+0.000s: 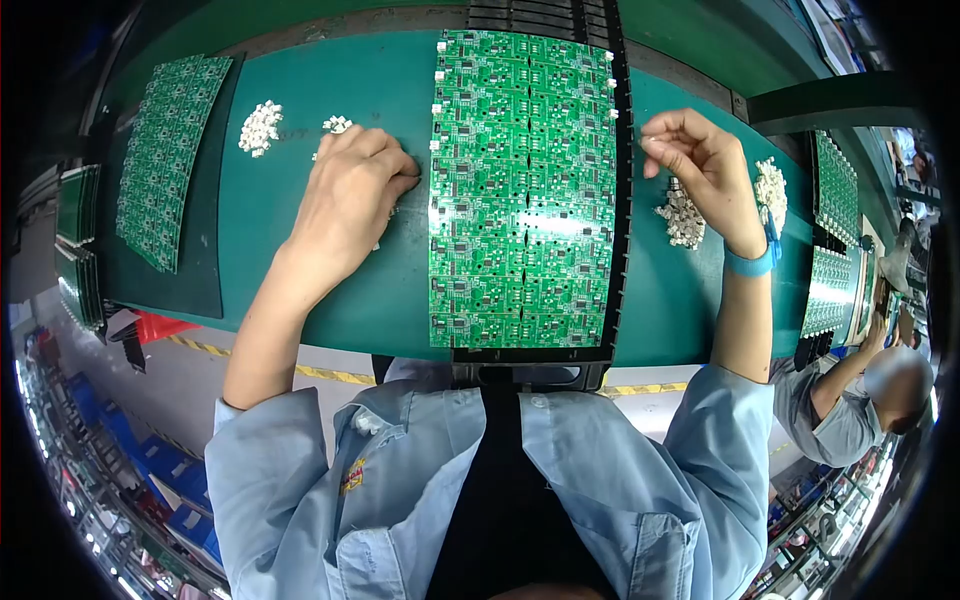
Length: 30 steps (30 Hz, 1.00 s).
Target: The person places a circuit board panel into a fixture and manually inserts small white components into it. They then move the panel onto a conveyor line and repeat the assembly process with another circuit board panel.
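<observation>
A large green circuit board panel [525, 200] lies on a black rack in the middle of the green mat, with small white connectors along its upper left and upper right edges. Just left of the panel, my left hand [350, 190] is over the mat, fingers curled down beside a small pile of white connectors [338, 124]; its fingertips are mostly hidden. My right hand [700, 165] hovers right of the panel, thumb and index finger pinched on something too small to name. Below it lies a pile of white connectors [684, 220]. A blue band circles my right wrist.
More white connectors form piles at the left [260, 128] and far right [770, 190]. Stacked green boards [170, 160] stand at the left edge, others [835, 190] at the right. A co-worker [850, 410] sits at the far right.
</observation>
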Available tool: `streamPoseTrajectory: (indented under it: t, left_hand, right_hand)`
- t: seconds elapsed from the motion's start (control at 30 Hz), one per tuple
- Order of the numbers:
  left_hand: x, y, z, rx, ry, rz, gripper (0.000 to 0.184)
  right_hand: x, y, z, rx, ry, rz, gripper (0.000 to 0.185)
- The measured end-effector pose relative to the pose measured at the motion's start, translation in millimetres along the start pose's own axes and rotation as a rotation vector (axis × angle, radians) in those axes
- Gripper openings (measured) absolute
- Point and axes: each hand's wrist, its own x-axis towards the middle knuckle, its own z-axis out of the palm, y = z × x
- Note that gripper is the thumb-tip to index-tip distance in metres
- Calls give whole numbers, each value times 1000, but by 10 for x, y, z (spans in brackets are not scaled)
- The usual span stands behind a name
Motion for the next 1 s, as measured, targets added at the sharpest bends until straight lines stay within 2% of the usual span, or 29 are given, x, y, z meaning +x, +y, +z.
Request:
streamPoseTrajectory:
  t: [0.13, 0.27, 0.43, 0.6, 0.77, 1.0]
  left_hand:
    - [4, -29, -12, -36, 69, 19, 8]
    - [17, -34, -67, -116, 44, -109, 9]
    - [29, 15, -21, -70, 77, 5, 11]
    - [37, 18, 65, -12, 40, 26, 10]
    - [74, 3, 75, -33, -40, 10, 8]
    - [74, 26, 57, -67, 18, -31, 4]
  right_hand:
    - [26, 2, 49, 206, 26, 34, 9]
    - [21, 0, 63, 328, -10, 65, 13]
    - [18, 8, 93, 324, 25, 43, 16]
    - [13, -18, 90, 273, 25, 68, 14]
    - [28, 32, 96, 150, 46, 58, 12]
    - [7, -22, 107, 166, 43, 65, 11]
